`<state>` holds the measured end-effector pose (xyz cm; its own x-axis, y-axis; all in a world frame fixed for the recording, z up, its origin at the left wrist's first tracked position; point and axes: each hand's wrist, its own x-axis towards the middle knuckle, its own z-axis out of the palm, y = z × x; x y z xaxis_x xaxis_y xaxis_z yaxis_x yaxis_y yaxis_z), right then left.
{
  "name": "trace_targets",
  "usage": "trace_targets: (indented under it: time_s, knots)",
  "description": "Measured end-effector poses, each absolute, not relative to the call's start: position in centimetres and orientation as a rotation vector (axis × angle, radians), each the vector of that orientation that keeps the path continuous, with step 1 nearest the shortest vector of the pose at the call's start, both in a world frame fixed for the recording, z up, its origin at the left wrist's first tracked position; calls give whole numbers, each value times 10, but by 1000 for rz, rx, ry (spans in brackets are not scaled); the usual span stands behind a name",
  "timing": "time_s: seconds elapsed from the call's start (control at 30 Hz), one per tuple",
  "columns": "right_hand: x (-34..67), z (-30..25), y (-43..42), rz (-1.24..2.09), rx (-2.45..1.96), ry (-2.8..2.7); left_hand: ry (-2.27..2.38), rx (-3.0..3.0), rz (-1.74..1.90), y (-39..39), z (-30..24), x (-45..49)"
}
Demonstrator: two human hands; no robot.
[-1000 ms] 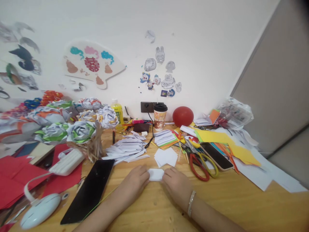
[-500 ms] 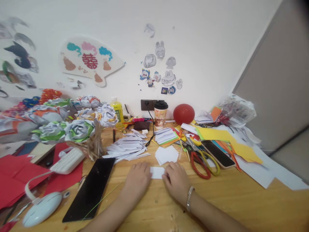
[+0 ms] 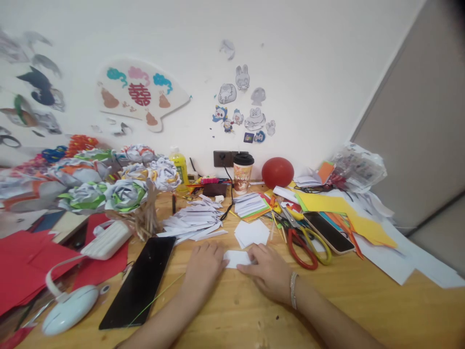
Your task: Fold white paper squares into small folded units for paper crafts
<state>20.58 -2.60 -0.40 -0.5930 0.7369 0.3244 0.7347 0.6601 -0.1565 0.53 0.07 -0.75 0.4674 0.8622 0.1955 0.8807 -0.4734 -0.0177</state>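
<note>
A small folded white paper [image 3: 235,257] lies flat on the wooden table [image 3: 356,310] between my two hands. My left hand [image 3: 204,265] rests at its left edge, fingers curled down onto the paper. From the right, my right hand [image 3: 269,270] presses on it with fingers stretched over its right part; a silver bracelet sits on that wrist. Just beyond the paper lies a stack of white square sheets [image 3: 251,232].
A black tablet [image 3: 141,278] lies left of my hands, with a white mouse [image 3: 68,309] and red paper [image 3: 22,266] further left. Red and yellow scissors [image 3: 307,245], a phone [image 3: 329,231] and coloured sheets lie to the right. Folded white strips [image 3: 192,223], paper flowers [image 3: 119,191], a cup [image 3: 242,173] and a red ball [image 3: 277,172] stand behind.
Both hands stay on the paper; the right hand has slid further over it, flattening it against the table. The view has shifted slightly.
</note>
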Motion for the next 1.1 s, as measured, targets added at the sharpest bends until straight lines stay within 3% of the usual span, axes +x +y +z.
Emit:
trace_targets:
  time_s: [0.27,0.57,0.83,0.97,1.1]
  knots:
    - [228,19,-30,76,-1114,-2586,-1578,-2593,-280,1,-8,3]
    - [189,-11,-43,-262,-1201,-2579,-1420,-2636,-639,-5,-12,-2]
    - [195,1,-45,350,-1022,-2320,-1196,-2739,-378,-34,-14,15]
    - [217,3,-23,207,-1051,-2375,-871,-2858,-393,-22,-7,3]
    - [227,-1,-12,55,-1037,-2579,-940,-2820,-633,-7,-4,-7]
